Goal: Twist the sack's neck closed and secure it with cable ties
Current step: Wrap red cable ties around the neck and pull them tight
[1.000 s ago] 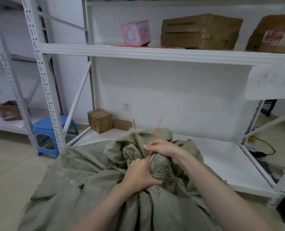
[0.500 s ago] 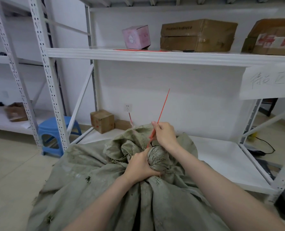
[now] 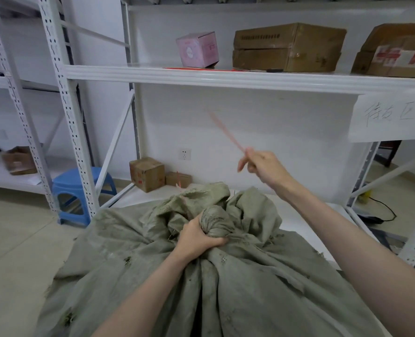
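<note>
A large grey-green woven sack (image 3: 250, 283) lies in front of me on the floor. My left hand (image 3: 196, 237) grips its twisted neck (image 3: 215, 221), which bunches into a knob above my fist. My right hand (image 3: 264, 167) is raised well above the sack and pinches a thin red cable tie (image 3: 225, 130), blurred, slanting up to the left. Another red tie end (image 3: 178, 182) pokes up from the sack's folds behind the neck.
White metal shelving (image 3: 225, 76) stands right behind the sack, with a pink box (image 3: 198, 49) and cardboard boxes (image 3: 289, 47) on it. Small cartons (image 3: 148, 173) sit on the low shelf, a blue stool (image 3: 77, 190) at the left, a black cable (image 3: 381, 210) at the right.
My right hand has lifted away from the sack's neck, up and to the right, taking the red cable tie with it. My left hand keeps its hold on the neck.
</note>
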